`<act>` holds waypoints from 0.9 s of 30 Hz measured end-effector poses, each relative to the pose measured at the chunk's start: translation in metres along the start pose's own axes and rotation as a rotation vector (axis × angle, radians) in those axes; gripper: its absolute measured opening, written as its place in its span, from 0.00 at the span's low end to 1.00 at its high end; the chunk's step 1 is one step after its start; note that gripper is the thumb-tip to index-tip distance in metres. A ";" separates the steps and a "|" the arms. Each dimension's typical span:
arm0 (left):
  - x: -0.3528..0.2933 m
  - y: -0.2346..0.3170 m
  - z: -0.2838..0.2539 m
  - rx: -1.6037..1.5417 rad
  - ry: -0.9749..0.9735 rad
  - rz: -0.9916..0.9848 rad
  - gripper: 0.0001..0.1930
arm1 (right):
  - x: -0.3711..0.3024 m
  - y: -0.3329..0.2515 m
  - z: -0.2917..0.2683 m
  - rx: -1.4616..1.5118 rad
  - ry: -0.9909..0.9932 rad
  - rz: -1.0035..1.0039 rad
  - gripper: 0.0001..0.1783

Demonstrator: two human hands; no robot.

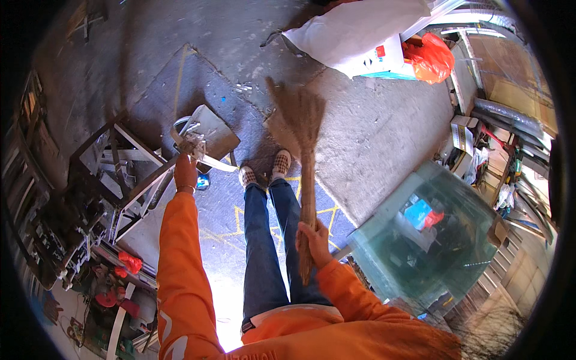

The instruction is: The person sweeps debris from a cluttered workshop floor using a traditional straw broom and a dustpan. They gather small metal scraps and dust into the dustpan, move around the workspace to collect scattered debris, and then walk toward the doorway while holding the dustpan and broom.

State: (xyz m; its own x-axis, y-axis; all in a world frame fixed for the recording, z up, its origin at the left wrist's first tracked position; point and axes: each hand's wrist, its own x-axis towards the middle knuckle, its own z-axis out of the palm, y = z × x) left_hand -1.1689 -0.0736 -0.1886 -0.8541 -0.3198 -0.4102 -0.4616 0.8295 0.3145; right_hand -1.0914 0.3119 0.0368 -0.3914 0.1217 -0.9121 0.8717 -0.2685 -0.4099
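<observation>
A long broom (306, 168) with a fanned brown bristle head is held by my right hand (316, 243), its fingers wrapped round the handle. The head points away from me, in front of my right foot. My left hand (186, 174) reaches forward at the end of a straight arm, closed at the near side of what looks like a dark dustpan (217, 133). A clump of pale scraps (192, 145) sits right beyond my fingers, and a white strip (217, 164) sticks out to the right. The exact grip is partly hidden by the hand.
Metal frames (123, 159) stand close on the left. A large glass sheet (432, 246) lies at the right, near shelves of clutter. Ahead are a white sack (360, 30) and a red plastic bag (433, 58). Small white bits (243, 87) lie on the concrete floor.
</observation>
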 end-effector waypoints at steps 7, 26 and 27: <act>0.015 0.012 -0.005 -0.021 0.098 0.032 0.18 | 0.095 -0.021 -0.020 -0.266 0.216 -0.201 0.12; 0.101 0.089 -0.013 -0.011 -0.072 0.004 0.25 | 0.072 -0.029 0.012 -0.326 -0.109 -0.101 0.22; 0.102 0.087 -0.011 -0.017 -0.048 0.018 0.22 | 0.085 -0.034 0.014 -0.347 -0.108 -0.130 0.22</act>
State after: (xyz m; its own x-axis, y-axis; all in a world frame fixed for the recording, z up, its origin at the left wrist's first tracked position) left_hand -1.2985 -0.0394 -0.1932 -0.8500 -0.2821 -0.4449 -0.4506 0.8269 0.3365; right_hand -1.1581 0.3177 -0.0268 -0.5174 0.0275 -0.8553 0.8538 0.0844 -0.5138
